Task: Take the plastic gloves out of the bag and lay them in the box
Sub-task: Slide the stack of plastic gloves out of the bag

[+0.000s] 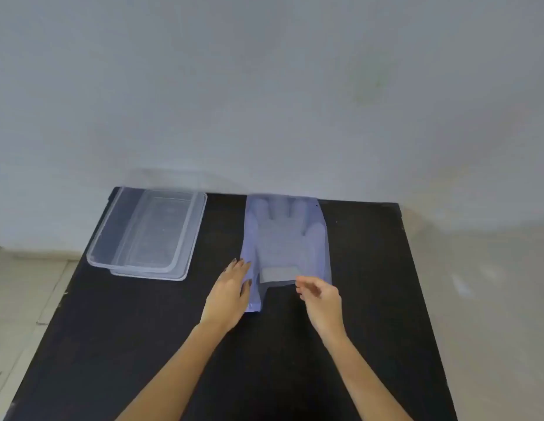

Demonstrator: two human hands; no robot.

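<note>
A thin bluish plastic bag (252, 238) lies flat on the black table (371, 299), its far end at the wall. Inside it a stack of clear plastic gloves (284, 238) shows through, fingers pointing away from me. My left hand (231, 293) rests flat on the bag's near left corner. My right hand (321, 296) is at the bag's near edge, fingers pinched together at the gloves' cuff, where a pale strip (278, 274) shows. A clear plastic box (143, 229) stands at the table's far left, with nothing in it.
Under the box lies its clear lid (179, 276), sticking out at the near right side. A pale wall rises right behind the table. Tiled floor lies to the left and right of the table.
</note>
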